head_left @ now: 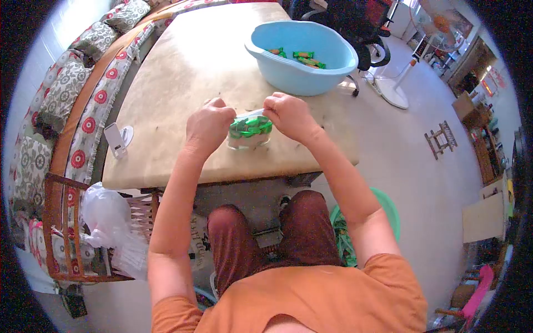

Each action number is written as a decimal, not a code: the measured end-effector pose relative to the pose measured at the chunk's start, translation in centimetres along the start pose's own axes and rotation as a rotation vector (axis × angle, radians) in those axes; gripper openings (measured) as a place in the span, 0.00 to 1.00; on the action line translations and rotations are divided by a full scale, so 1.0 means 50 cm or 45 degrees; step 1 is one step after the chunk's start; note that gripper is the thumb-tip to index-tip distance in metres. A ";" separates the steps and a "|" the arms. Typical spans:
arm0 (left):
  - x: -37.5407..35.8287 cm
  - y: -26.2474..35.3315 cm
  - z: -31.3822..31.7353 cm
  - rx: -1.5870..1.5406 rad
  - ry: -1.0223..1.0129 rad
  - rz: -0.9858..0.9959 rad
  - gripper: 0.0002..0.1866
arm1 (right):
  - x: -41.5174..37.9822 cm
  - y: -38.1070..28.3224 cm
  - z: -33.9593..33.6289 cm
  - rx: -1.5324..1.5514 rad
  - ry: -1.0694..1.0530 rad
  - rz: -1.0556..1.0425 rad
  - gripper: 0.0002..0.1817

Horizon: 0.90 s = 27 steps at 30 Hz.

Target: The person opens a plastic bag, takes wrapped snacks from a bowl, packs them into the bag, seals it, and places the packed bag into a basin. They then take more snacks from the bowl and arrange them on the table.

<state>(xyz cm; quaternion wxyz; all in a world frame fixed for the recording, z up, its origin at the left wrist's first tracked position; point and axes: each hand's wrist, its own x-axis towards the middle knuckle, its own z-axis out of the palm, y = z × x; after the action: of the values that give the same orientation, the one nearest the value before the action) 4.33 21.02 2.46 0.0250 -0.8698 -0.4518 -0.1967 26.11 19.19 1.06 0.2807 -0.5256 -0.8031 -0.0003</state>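
the left hand [208, 125] is curled closed and pinches the left side of the top edge of a small clear bag [250, 133], while the right hand [288, 114] is likewise closed, its fingers gripping the right side of that same top edge. the bag sits between the two hands, close to the near edge of the desk [183, 72], and it seems to rest on the desk top, though whether it is fully set down or slightly lifted cannot be told. it is stuffed with small green-wrapped pieces [252, 125], with a paler layer showing through the lower part of the plastic. beyond the hands, toward the far right corner of the desk, stands a light blue basin [288, 69], well apart from the bag; a few green and orange wrapped pieces [302, 57] lie in its bottom. near the left edge of the desk lies a small white stand-like object [117, 139], just what it is cannot be made out. left of the desk runs a sofa with patterned cushions [61, 89], and below it a wooden chair [66, 227] carries a crumpled white plastic bag [108, 219]. under the person's right arm, on the floor, part of a green basket [344, 233] shows beside the knee. a white fan base [391, 94] stands on the floor to the right of the desk.
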 end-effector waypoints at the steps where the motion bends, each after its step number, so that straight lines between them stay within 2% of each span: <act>1: 0.004 -0.009 0.015 0.067 0.004 0.080 0.05 | -0.001 0.003 0.010 -0.068 -0.033 0.025 0.06; 2: 0.005 -0.014 0.023 0.135 0.009 0.160 0.05 | -0.003 0.010 0.028 -0.136 -0.064 0.049 0.06; 5: 0.004 -0.004 0.002 0.207 0.058 0.159 0.04 | -0.005 0.003 0.008 -0.176 -0.019 0.014 0.06; 9: -0.005 0.008 -0.041 0.002 0.053 0.070 0.06 | -0.018 -0.025 -0.032 -0.027 0.054 -0.038 0.06; 15: -0.058 0.058 -0.121 -0.113 -0.030 0.061 0.06 | -0.070 -0.071 -0.105 0.064 -0.020 -0.134 0.06; 18: -0.113 0.069 -0.147 -0.468 -0.020 0.090 0.07 | -0.119 -0.094 -0.145 0.355 -0.076 -0.172 0.05; 20: -0.148 0.090 -0.160 -0.645 -0.013 0.005 0.07 | -0.151 -0.118 -0.171 0.371 -0.046 -0.156 0.04; 24: -0.289 0.124 -0.092 -1.046 -0.150 -0.168 0.08 | -0.284 -0.171 -0.137 0.292 -0.106 -0.108 0.04; 25: -0.319 0.133 -0.074 -0.971 -0.150 -0.176 0.08 | -0.315 -0.174 -0.114 0.293 -0.129 -0.181 0.04; 27: -0.381 0.136 -0.019 -1.087 -0.305 -0.283 0.07 | -0.372 -0.183 -0.069 0.307 -0.273 -0.152 0.04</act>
<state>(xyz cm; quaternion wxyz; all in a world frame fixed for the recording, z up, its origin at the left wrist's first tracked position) -0.34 2.02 -2.71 -0.4094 -0.7651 -0.4207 -0.2646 25.33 -1.63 -1.74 0.2542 -0.4365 -0.8524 0.1355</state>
